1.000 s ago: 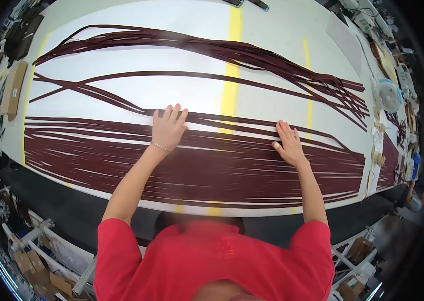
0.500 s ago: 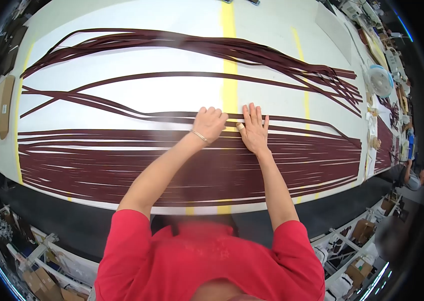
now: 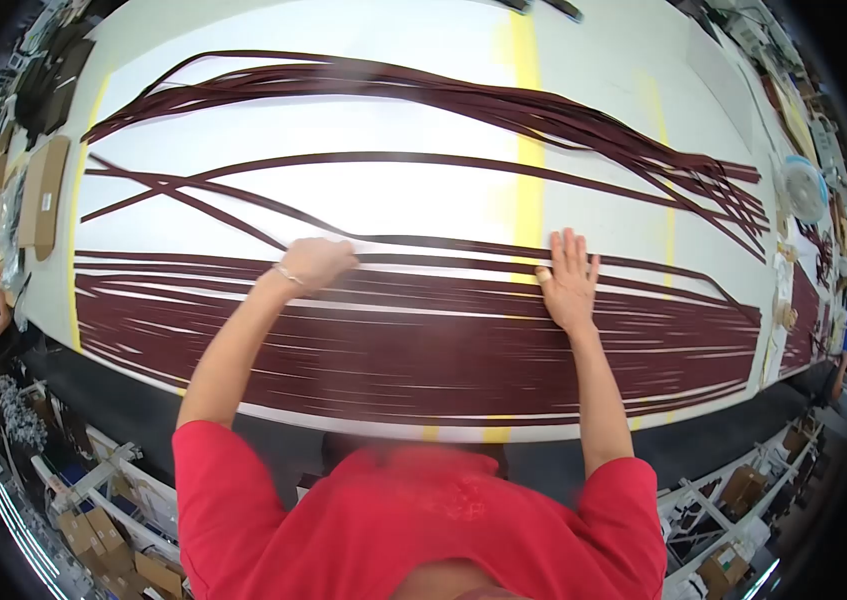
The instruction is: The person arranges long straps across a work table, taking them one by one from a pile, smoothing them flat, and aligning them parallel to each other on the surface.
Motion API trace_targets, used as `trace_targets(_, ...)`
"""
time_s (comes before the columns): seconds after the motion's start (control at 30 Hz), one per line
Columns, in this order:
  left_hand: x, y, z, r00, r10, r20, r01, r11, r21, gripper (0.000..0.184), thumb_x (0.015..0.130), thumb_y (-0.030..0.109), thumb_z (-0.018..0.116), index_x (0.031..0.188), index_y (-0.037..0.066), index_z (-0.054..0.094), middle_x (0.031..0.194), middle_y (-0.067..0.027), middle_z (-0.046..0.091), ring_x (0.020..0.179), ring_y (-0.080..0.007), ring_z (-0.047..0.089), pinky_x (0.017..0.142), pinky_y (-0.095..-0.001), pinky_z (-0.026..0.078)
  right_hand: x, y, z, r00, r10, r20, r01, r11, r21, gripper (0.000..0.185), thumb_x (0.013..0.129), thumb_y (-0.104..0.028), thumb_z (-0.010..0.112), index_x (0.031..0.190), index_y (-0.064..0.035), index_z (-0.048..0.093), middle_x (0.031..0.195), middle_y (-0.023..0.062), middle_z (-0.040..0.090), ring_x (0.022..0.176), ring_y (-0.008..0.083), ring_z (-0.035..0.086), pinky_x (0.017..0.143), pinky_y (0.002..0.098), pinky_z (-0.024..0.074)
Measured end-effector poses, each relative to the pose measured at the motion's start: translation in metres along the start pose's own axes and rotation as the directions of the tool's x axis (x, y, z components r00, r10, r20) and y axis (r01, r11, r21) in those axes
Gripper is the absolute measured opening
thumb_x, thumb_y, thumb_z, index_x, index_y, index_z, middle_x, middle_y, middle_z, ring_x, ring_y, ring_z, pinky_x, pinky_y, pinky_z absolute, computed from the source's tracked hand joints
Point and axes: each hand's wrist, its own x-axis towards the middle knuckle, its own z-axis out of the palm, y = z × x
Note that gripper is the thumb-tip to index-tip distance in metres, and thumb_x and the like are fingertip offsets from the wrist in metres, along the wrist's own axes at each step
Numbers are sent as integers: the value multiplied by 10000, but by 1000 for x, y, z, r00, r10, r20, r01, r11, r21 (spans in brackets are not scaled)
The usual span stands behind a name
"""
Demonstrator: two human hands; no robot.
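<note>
Left grip [image 3: 319, 265] curls on maroon strips [image 3: 413, 261], hiding whether it pinches any; right grip [image 3: 570, 283] lies flat, outstretched.

Strips cover our bench [image 3: 613, 70] end to end: a band of them [image 3: 413, 350] runs along the near edge, with a few loose strips [image 3: 443, 240] just behind it. Our left hand [image 3: 316, 265] is at the loose strips, left of the bench's middle; our right hand [image 3: 570, 285] lies across them and the band's far side. Behind, a lone strip [image 3: 393, 157] crosses others near the left edge. A bundle [image 3: 443, 92] spans the bench farther back. A box [image 3: 44, 195] sits by the left edge.
</note>
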Motion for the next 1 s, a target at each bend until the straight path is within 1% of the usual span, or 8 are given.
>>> trace_targets(0.2,-114,-162,-76,950,-312,19,311,950,30,351,864,393,522,788,70,637,649,-156,605,655,-334,596,634,-416,463,1,2,0,998,6,57,-5,1000,-11,580,889,-302,372,1423,-141,213,1491,86,146,1379,263,99,1100,477,31)
trace_targets(0.3,-162,-257,-95,926,-328,-184,361,913,191,440,850,416,534,628,41,596,583,-173,565,579,-368,556,563,-435,426,1,0,-1,999,-1,42,0,1000,29,555,901,-286,355,1418,-129,226,1485,99,160,1377,274,105,1095,483,35)
trace_targets(0.53,-222,-409,-108,866,-128,-484,443,646,622,461,921,410,417,608,87,521,497,-134,541,468,-329,515,611,-419,373,2,-5,-5,996,46,76,-44,999,-31,537,915,-279,346,1414,-119,232,1483,105,164,1377,282,105,1091,482,59)
trace_targets(0.63,-228,-453,-111,816,-375,-441,579,535,615,484,925,452,371,658,86,542,640,-136,606,596,-309,567,701,-417,392,2,-8,-8,992,82,98,-77,996,-52,534,914,-277,352,1414,-127,236,1482,102,169,1376,282,111,1092,479,66)
trace_targets(0.7,-229,-472,-106,803,-103,-587,565,443,696,400,891,421,454,698,85,553,741,-112,603,711,-279,567,731,-435,398,1,-9,-7,994,77,78,-72,995,-65,532,912,-280,363,1412,-143,241,1477,104,182,1370,285,133,1087,485,90)
trace_targets(0.8,-147,-414,-110,739,88,-668,486,617,619,241,825,309,571,748,81,563,770,-84,568,768,-260,542,719,-429,408,1,-7,-7,995,62,74,-57,996,-65,541,915,-302,366,1414,-145,229,1477,100,180,1366,288,146,1076,514,105)
trace_targets(0.87,-68,-288,-103,746,282,-603,26,893,450,79,745,124,609,756,71,551,711,-84,543,707,-256,530,614,-379,425,-1,-5,-3,997,56,55,-54,997,-50,544,915,-335,367,1415,-167,232,1479,83,184,1365,286,145,1079,512,103)
trace_targets(1.0,33,-67,-35,737,466,-491,-446,880,165,167,791,248,596,766,89,553,709,-75,566,733,-264,555,636,-405,430,-1,-2,1,998,64,25,-64,998,-25,552,911,-370,378,1414,-189,240,1480,63,187,1366,276,147,1082,506,97)
